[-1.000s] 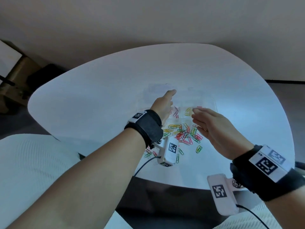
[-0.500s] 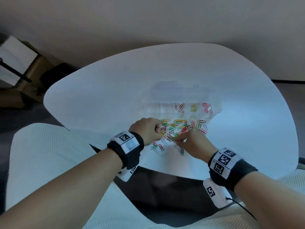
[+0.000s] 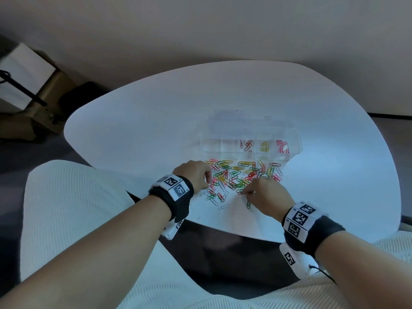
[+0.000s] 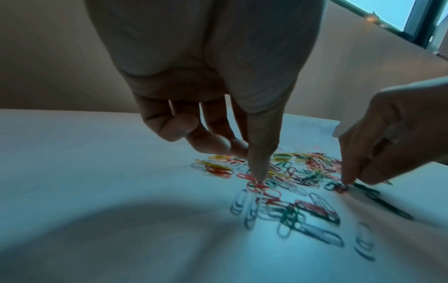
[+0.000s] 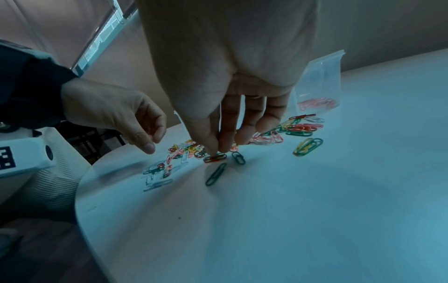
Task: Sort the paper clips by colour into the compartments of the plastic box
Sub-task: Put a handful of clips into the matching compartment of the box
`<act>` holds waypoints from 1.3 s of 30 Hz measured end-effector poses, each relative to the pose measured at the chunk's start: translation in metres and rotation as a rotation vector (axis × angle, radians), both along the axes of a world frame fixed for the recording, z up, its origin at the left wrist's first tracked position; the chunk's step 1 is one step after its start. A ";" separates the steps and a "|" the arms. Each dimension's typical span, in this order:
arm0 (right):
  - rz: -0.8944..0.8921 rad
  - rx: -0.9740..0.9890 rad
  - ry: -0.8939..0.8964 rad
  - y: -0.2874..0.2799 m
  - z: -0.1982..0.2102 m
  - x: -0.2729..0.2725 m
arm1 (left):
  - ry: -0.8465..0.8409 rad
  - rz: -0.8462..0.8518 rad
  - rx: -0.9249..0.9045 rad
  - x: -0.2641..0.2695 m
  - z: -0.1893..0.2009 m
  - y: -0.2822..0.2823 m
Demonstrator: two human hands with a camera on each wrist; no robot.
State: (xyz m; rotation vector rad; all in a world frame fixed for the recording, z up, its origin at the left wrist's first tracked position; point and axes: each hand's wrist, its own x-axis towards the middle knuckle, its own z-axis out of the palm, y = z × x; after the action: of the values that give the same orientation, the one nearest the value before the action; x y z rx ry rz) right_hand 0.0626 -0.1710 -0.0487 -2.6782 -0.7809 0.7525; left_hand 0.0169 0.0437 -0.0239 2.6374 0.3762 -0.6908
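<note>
The loose paper clips [image 3: 242, 177], in red, green, yellow, pink and white, lie in a scattered pile on the white surface [image 3: 138, 139], near its 6 o'clock edge in the head view. The clear plastic box [image 3: 252, 144] stands just beyond the pile, at 12 o'clock from it; a few clips already lie in three of its front compartments: red and white in one, yellow in the next toward 3 o'clock, pink in the end one. The compartments toward 9 o'clock show no contents. The left hand [image 3: 194, 173] is at the 9 o'clock side of the pile; in the left wrist view its thumb tip presses down on a red clip [image 4: 257, 186], the other fingers are loosely curled above the clips, and nothing is gripped. The right hand [image 3: 266, 192] is at the 5 o'clock side of the pile; in the right wrist view its thumb and forefinger tips close on a red-and-green pair of clips [image 5: 215, 158] still lying on the surface. A single green clip [image 5: 216, 174] lies apart, just at 6 o'clock from that pair. Both wrists carry black bands with printed markers.
</note>
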 end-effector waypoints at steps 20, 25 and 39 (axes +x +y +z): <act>-0.039 -0.002 -0.050 -0.002 -0.012 0.000 | 0.030 -0.056 -0.005 -0.005 -0.024 -0.012; -0.058 0.040 -0.010 -0.005 -0.012 0.002 | 0.010 -0.078 -0.016 -0.005 -0.024 -0.013; -0.748 0.782 0.870 0.001 0.014 0.017 | -0.022 -0.099 -0.037 -0.002 -0.024 -0.017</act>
State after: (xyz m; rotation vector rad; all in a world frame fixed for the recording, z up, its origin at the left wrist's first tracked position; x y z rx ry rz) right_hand 0.0793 -0.1704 -0.0348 -1.4927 0.1563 0.9804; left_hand 0.0148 0.0264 -0.0484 2.6405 0.2251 -0.6918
